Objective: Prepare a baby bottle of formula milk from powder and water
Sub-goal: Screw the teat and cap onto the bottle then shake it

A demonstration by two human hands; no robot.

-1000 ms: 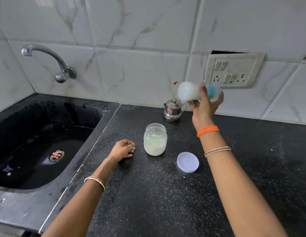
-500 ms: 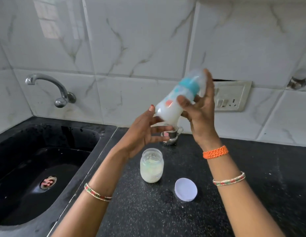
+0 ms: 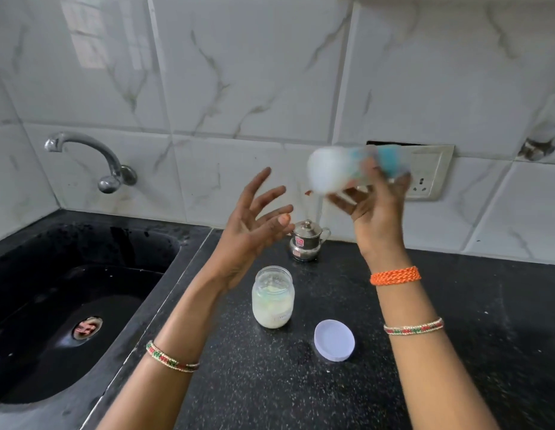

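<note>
Right hand (image 3: 373, 201) grips the motion-blurred baby bottle (image 3: 341, 172), white with milky contents, lying sideways above the counter (image 3: 456, 305); left hand (image 3: 251, 225) is raised beside it, fingers spread and holding nothing. Below stand an uncapped jar (image 3: 273, 297) of white powder, its lid (image 3: 334, 340) alongside, and a small steel pot (image 3: 306, 240) near the tiled wall (image 3: 254, 72). A black sink (image 3: 68, 305) adjoins the black speckled counter.

A translucent white plastic baby bottle with a teal blue collar (image 3: 347, 173) is held in the air, lying roughly on its side with its rounded base pointing left, heavily blurred. It sits above the black speckled stone counter (image 3: 456, 305), well apart from it. On the counter stands an upright, open clear glass jar (image 3: 273, 297), more than half full of pale cream-white powder. Just beside the jar, to its right and nearer the viewer, a round pale lilac plastic lid (image 3: 334, 340) lies flat.
</note>
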